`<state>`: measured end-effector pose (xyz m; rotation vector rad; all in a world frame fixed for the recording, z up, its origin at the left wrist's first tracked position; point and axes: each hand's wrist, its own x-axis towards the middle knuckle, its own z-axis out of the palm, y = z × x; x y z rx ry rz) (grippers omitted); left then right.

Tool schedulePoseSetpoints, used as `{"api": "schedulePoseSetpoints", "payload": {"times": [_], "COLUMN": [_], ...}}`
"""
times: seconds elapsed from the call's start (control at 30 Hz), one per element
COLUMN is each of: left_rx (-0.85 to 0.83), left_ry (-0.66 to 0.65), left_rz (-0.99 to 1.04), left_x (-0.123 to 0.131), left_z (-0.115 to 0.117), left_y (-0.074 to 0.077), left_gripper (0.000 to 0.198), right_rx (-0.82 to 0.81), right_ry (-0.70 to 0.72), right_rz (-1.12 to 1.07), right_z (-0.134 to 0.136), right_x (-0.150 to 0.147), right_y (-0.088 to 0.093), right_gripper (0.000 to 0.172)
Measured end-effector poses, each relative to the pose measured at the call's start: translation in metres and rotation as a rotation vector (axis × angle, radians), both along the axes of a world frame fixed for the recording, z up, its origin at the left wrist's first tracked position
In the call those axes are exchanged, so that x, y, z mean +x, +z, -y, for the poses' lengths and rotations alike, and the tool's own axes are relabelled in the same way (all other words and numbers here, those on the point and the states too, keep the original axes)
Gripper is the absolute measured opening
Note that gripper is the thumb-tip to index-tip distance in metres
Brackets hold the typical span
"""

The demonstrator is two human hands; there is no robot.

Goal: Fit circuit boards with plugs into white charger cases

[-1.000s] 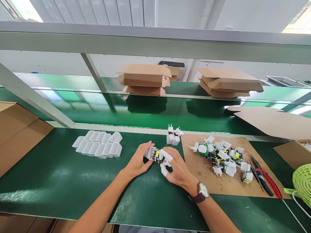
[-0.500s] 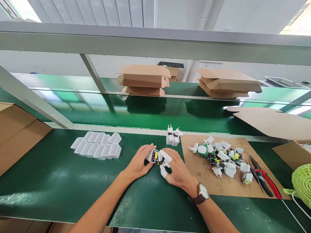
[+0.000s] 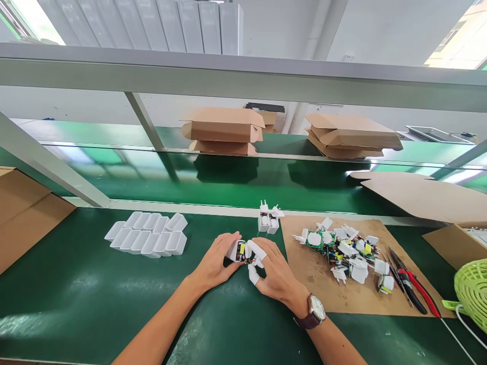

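Observation:
My left hand (image 3: 216, 261) grips a small white charger shell (image 3: 233, 248) just above the green mat. My right hand (image 3: 272, 271), with white finger cots on several fingertips and a watch on its wrist, pinches a circuit board (image 3: 242, 252) with a yellow part at the shell's open end. Both hands meet at the middle of the bench. Just beyond them stand two assembled white plug units (image 3: 268, 220). How far the board sits inside the shell is hidden by my fingers.
Several empty white shells (image 3: 146, 236) lie in rows at the left. A brown cardboard sheet (image 3: 315, 284) at the right carries a pile of boards and plug parts (image 3: 348, 248) and red-handled cutters (image 3: 413, 284). A green basket (image 3: 474, 291) sits far right, folded cartons (image 3: 222, 131) behind.
Both hands stay together on the shell and board, with small finger shifts. The view has tilted slightly, so everything sits a little lower and to the left.

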<state>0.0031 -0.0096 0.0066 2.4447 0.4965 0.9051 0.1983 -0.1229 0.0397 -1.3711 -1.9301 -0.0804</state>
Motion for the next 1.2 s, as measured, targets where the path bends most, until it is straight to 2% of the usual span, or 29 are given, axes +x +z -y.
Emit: {"api": "schedulePoseSetpoints", "payload": {"times": [0.17, 0.27, 0.33, 0.4, 0.47, 0.53, 0.57, 0.6, 0.67, 0.73, 0.8, 0.9, 0.97, 1.1, 1.2], "left_rx": [-0.036, -0.082, -0.096, -0.104, -0.129, -0.181, -0.208, -0.226, -0.228, -0.196, -0.131, 0.013, 0.083, 0.157, 0.115], "left_ry": [0.005, 0.049, 0.06, 0.085, 0.135, 0.162, 0.158, 0.143, 0.096, 0.044, 0.005, -0.02, -0.016, 0.031, 0.034], "left_rz": [-0.053, -0.011, 0.02, 0.036, 0.043, 0.038, 0.027, 0.011, -0.018, -0.03, -0.02, 0.009, 0.012, 0.008, 0.019], "left_x": [0.0, 0.001, 0.0, 0.0, 0.0, 0.001, 0.002, 0.004, 0.006, 0.009, 0.011, 0.011, 0.01, 0.007, 0.006], "left_z": [0.001, 0.001, 0.0, -0.001, -0.002, -0.003, -0.003, -0.002, 0.0, 0.003, 0.005, 0.007, 0.007, 0.006, 0.006], "left_y": [0.002, 0.004, 0.004, 0.001, -0.003, -0.006, -0.006, -0.006, -0.005, -0.003, -0.003, -0.002, -0.002, 0.001, 0.002], "left_gripper": [0.057, 0.049, 0.047, 0.046, 0.046, 0.045, 0.044, 0.044, 0.044, 0.044, 0.046, 0.053, 0.056, 0.057, 0.058], "right_rx": [-0.033, 0.004, 0.02, -0.005, -0.064, -0.16, -0.194, -0.203, -0.177, -0.15, -0.191, -0.279, -0.312, -0.273, -0.186], "right_ry": [0.033, 0.03, 0.049, 0.099, 0.22, 0.427, 0.489, 0.492, 0.322, 0.096, 0.006, 0.041, 0.087, 0.144, 0.15], "right_rz": [-0.078, -0.227, -0.332, -0.395, -0.41, -0.365, -0.321, -0.271, -0.167, -0.08, -0.031, -0.031, -0.066, -0.105, -0.077], "right_z": [-0.002, -0.002, 0.006, 0.021, 0.039, 0.056, 0.06, 0.062, 0.055, 0.039, 0.019, -0.001, -0.007, -0.008, -0.007], "right_x": [0.001, 0.002, 0.002, 0.0, -0.002, -0.005, -0.006, -0.005, -0.001, 0.007, 0.014, 0.018, 0.017, 0.014, 0.015], "right_y": [0.003, 0.014, 0.03, 0.054, 0.084, 0.11, 0.118, 0.121, 0.114, 0.092, 0.065, 0.031, 0.018, 0.009, 0.007], "right_gripper": [0.069, 0.056, 0.05, 0.047, 0.047, 0.046, 0.046, 0.046, 0.048, 0.049, 0.057, 0.074, 0.073, 0.066, 0.063]}}
